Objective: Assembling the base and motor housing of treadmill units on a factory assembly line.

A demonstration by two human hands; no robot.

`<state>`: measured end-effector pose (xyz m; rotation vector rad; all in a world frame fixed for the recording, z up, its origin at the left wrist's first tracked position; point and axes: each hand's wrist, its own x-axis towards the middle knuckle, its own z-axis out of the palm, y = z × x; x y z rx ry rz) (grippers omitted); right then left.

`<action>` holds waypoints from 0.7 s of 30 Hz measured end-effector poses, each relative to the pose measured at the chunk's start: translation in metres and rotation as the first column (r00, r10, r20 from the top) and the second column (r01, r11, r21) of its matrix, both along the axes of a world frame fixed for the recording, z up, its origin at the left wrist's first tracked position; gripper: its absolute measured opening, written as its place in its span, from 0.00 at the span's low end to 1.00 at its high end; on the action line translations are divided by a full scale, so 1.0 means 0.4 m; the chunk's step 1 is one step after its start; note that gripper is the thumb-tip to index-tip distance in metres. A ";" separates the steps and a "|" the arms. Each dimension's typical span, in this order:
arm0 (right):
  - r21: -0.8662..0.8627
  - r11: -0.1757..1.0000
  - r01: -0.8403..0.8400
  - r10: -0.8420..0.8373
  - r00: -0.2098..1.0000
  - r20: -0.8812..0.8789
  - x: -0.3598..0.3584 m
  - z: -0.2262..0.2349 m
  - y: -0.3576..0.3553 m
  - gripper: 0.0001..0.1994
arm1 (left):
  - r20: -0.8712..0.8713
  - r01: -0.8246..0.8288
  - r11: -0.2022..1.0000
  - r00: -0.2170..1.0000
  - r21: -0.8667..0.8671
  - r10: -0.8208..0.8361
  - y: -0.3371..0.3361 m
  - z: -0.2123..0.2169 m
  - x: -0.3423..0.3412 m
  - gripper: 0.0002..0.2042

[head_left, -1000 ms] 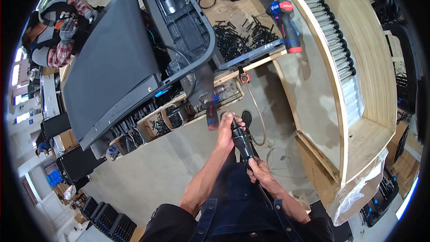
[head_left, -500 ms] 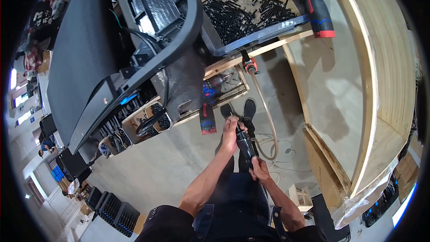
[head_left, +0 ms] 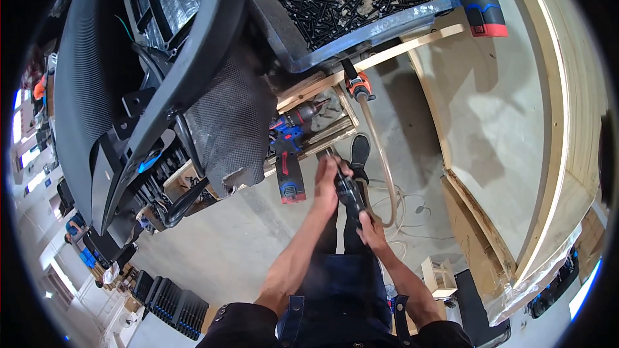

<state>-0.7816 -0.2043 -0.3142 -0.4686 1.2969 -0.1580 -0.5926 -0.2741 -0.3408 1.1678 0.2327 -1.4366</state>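
over concrete workshop floor [head_left: 258, 245], left hand [head_left: 326, 183] and right hand [head_left: 372, 229] clamp a black inline screwdriver [head_left: 349, 196], its tip [head_left: 329, 152] blurred.

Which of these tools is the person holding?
The black cylindrical tool, held by left hand and right hand; the blue-black drill at left and the red-ended black tool at upper right are unheld.

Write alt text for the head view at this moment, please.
A person's left grip and right grip hold a black cylindrical tool between them. Ahead, black screws lie in a tray; a cordless drill rests left of the tool.
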 end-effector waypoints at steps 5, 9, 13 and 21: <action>-0.017 0.999 -0.035 0.034 0.998 -0.059 0.046 -0.012 -0.059 0.28 | 0.112 0.061 0.998 0.992 0.024 -0.064 -0.012 -0.005 0.024 0.17; -0.044 0.991 -0.125 0.123 0.992 -0.039 0.014 -0.044 -0.059 0.28 | 0.102 0.053 0.998 0.994 -0.037 -0.049 -0.019 0.005 0.013 0.21; -0.020 0.995 -0.093 0.092 0.994 -0.057 0.025 -0.046 -0.055 0.28 | 0.129 0.014 1.000 0.992 0.010 -0.015 -0.013 -0.014 -0.021 0.22; 0.097 0.994 -0.044 0.063 0.976 -0.210 -0.002 -0.064 0.010 0.18 | 0.337 -0.085 0.980 0.941 0.182 0.019 0.016 -0.015 -0.075 0.17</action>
